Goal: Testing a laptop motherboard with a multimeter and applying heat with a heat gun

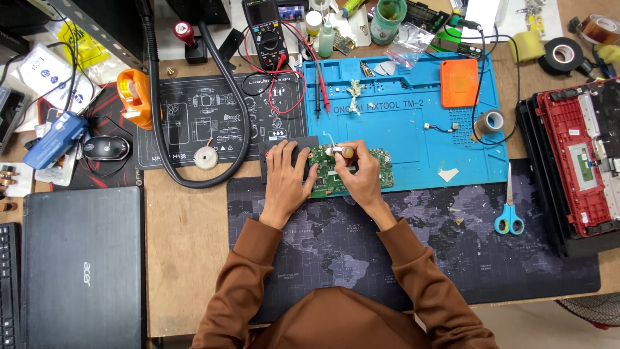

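So my right hand (359, 169) is curled shut around one small tool with a brown handle (343, 152), pinched between the fingers and held low over the top edge of the circuit board (352, 176). My left hand (286, 173) is flat and mostly open, fingers spread, pressing down on the left end of that same board and partly on the black block (268, 155) beside it. It's not gripping anything, just resting on top.

There's one green board, and it lies right under and between both hands, straddling the lower edge of the blue mat (413, 116) and the top of the dark map-print mat (387, 239).

Further out on the table (184, 258): one pair of blue-handled scissors (509, 210) well off to the right of my right hand, one orange pad (459, 83) on the blue mat, two rolls of tape I can count up there (a tan one (491, 121), a black one (560, 54)), one multimeter (265, 32) at the top, one mouse (106, 148) and one closed laptop (81, 265) to the left, and one opened red laptop shell (578, 155) at the far right.
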